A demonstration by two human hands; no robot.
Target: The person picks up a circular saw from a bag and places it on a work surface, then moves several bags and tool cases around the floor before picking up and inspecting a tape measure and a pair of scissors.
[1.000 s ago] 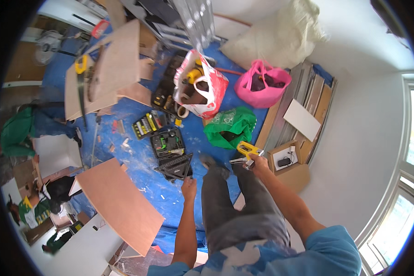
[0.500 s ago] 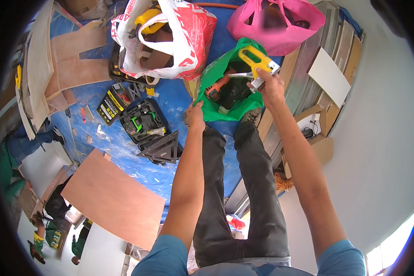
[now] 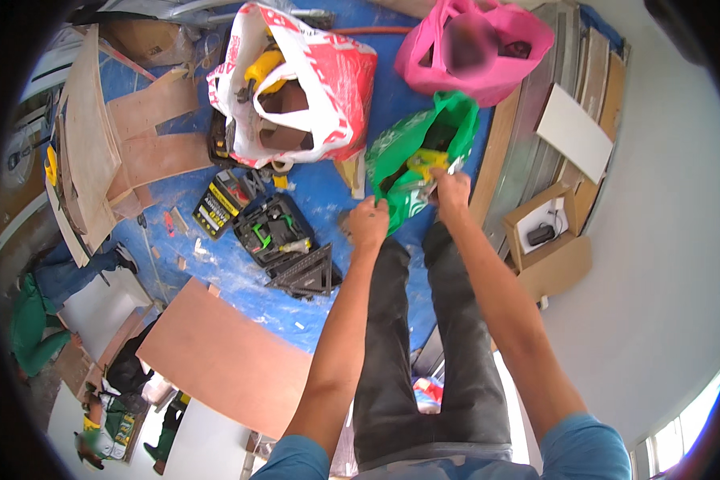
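In front of my feet stands a green bag (image 3: 392, 146) with its mouth wide apart. My left hand (image 3: 369, 225) is closed on the bag's near rim. My right hand (image 3: 454, 193) grips a yellow and silver staple gun (image 3: 426, 163) by one end, low in the bag's mouth. The rest of the bag's contents are dark and hard to make out. Beyond it sit a pink bag (image 3: 416, 66) and a larger red and white bag (image 3: 346, 80) with a yellow tool (image 3: 266, 70) inside.
To the left on blue sheeting (image 3: 256, 308) lie an open tool case (image 3: 272, 226), a black triangular square (image 3: 308, 274) and a yellow-black box (image 3: 216, 210). A plywood sheet (image 3: 224, 352) is nearer me. Boards (image 3: 528, 120) and a cardboard box (image 3: 554, 272) line the right wall. People are at far left.
My right hand has lowered the staple gun from above the bag's right side into its mouth. My left hand still grips the rim, and the bag has tilted and narrowed.
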